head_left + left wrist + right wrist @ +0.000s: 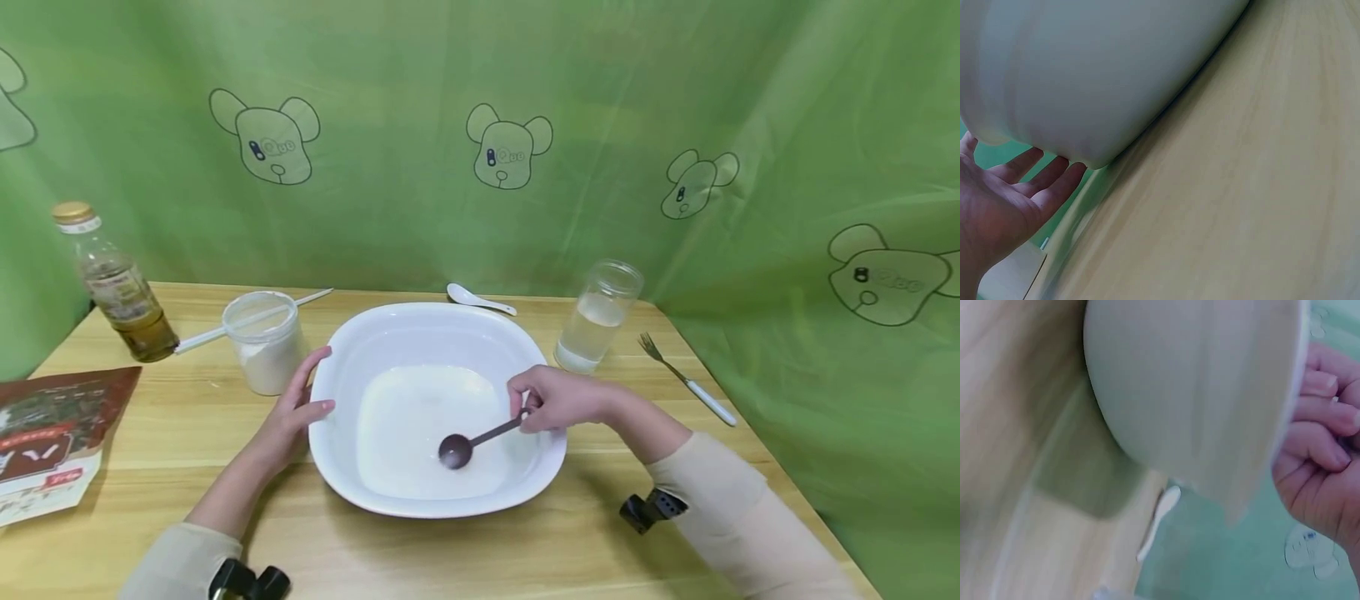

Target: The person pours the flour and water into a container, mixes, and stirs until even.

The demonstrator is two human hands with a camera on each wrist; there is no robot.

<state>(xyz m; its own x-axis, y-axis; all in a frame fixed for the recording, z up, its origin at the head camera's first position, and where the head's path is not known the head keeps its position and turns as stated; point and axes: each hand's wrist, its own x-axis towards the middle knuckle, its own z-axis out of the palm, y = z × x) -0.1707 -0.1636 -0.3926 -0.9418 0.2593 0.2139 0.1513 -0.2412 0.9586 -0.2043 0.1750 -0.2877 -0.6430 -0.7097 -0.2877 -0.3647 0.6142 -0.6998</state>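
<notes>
The right hand (558, 398) is closed tight, pinching the end of a dark spoon (459, 451). The spoon's long handle slants from those fingers, so its round cup points left and a bit toward the person, over the big white tub (435, 507). The tub's floor looks pale; I cannot tell what is in it. The left hand (296, 408) holds the tub's side, fingers spread and thumb on the rim. Just past it stands a clear tub (264, 346) of white powder. Past the right hand, a glass jar (600, 300) has see-through water-like liquid.
</notes>
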